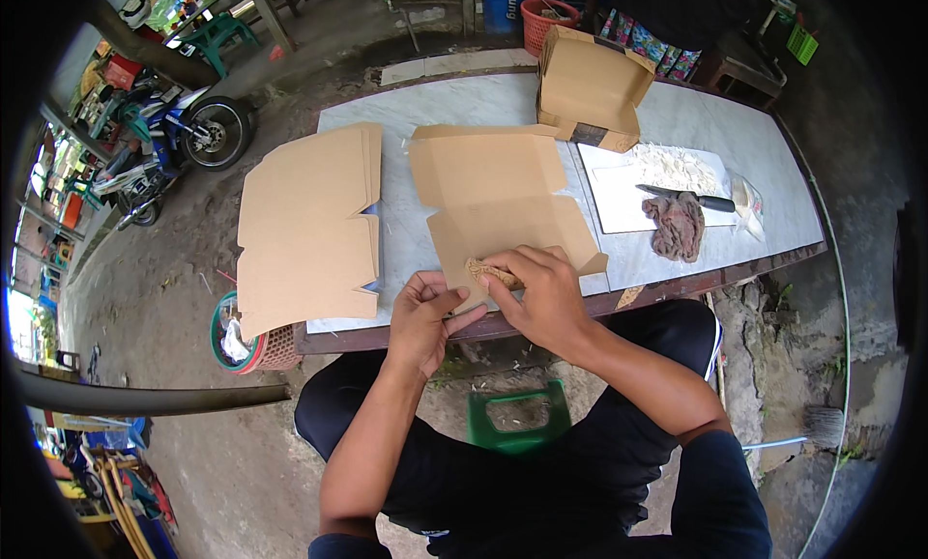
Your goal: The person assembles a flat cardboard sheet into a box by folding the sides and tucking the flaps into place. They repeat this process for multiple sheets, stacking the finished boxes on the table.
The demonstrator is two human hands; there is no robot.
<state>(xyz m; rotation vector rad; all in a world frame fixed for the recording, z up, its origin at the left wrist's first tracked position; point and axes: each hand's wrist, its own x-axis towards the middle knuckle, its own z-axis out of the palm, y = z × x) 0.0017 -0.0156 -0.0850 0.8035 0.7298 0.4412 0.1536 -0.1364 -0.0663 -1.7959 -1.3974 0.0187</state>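
A flat, die-cut brown cardboard box blank point(503, 226) lies unfolded on the table in front of me, with creases across it and cut flaps along its sides. My left hand point(425, 317) grips its near left edge, the thumb on top and the fingers underneath. My right hand point(546, 293) is closed on a flap at the near edge, bending it up between thumb and fingers so that its rough brown side shows. To the left rests a stack of similar flat blanks point(309, 221).
A folded box point(592, 81) stands open at the far side. On the right, a white board point(619, 197) carries pale shreds, a black-handled knife point(715, 203) and a crumpled cloth point(675, 226). Baskets point(280, 349) stand by the table's left edge; a green stool point(556, 419) is below.
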